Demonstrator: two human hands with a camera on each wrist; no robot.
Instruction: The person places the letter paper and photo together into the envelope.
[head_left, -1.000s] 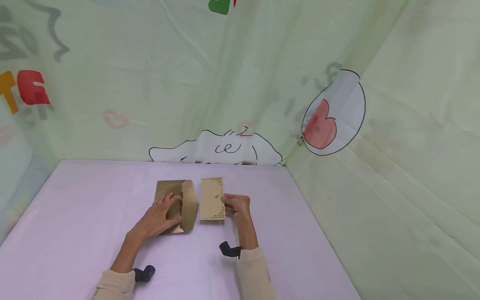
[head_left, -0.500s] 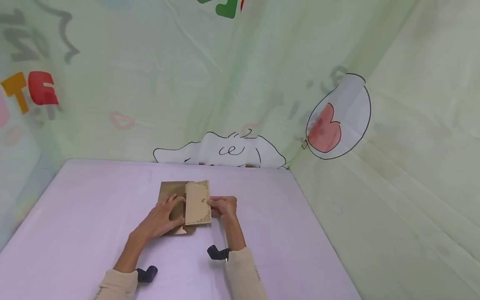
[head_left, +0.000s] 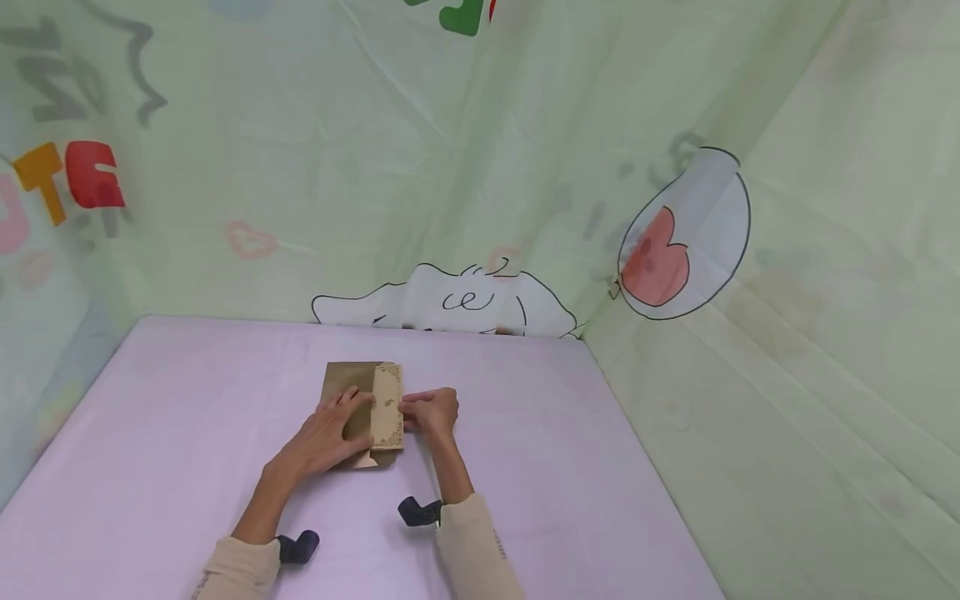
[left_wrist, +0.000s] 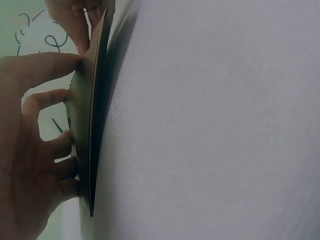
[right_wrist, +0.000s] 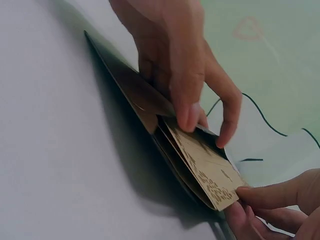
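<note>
A gold envelope [head_left: 343, 377] lies on the table with its mouth facing right. My left hand [head_left: 322, 437] rests over it, thumb and fingers spread, fingertips pressing at the mouth's edge. A cream folded card [head_left: 387, 408] with gold ornate corners is partly inside the mouth; its left part is hidden in the envelope. My right hand [head_left: 433, 412] pinches the card's right edge between thumb and fingers. In the right wrist view the card's patterned end [right_wrist: 215, 187] sticks out above the envelope's flap. The left wrist view shows the envelope [left_wrist: 82, 120] edge-on, with the left fingertips on it.
A pale lilac cloth covers the table [head_left: 555, 500]. Behind it hangs a light green curtain [head_left: 360, 167] with printed drawings. A black wrist mount [head_left: 300, 547] is on the left forearm, another black mount [head_left: 418, 512] on the right.
My right hand has moved left with the card, from beside the envelope over its flap and partway into its mouth. My left hand has stayed on the envelope.
</note>
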